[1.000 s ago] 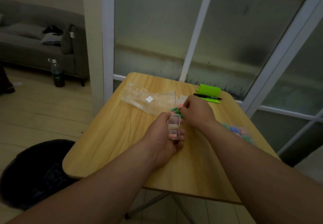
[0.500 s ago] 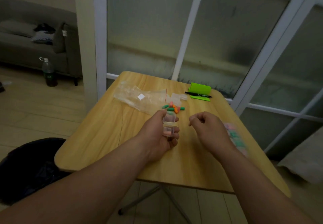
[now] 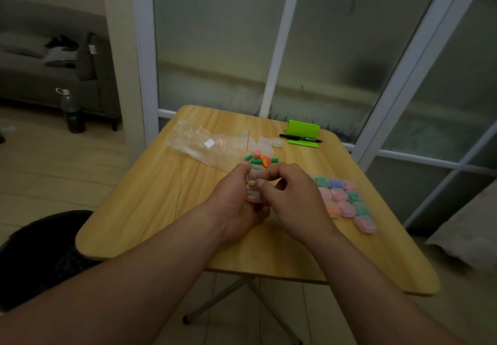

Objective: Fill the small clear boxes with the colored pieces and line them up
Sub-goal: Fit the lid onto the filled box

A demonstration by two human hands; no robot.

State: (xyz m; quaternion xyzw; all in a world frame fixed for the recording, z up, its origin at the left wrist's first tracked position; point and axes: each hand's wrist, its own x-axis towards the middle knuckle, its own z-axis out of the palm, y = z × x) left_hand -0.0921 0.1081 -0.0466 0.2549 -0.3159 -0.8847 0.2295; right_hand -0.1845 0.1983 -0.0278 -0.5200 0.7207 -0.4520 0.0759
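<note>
The left hand (image 3: 236, 199) is gripping a clear box (image 3: 252, 196) above the middle of the table (image 3: 161, 210). The right hand (image 3: 293, 196) is curling its fingers, with thumb and forefinger pinching the box's top. Loose pieces (image 3: 261, 160) are lying at twelve o'clock from the hands, filled boxes (image 3: 347, 199) at three and a bag (image 3: 207, 145) at eleven.

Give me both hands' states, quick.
Left hand: grips the small clear plastic box.
Right hand: fingers curled, seemingly pinching that box's top.
</note>
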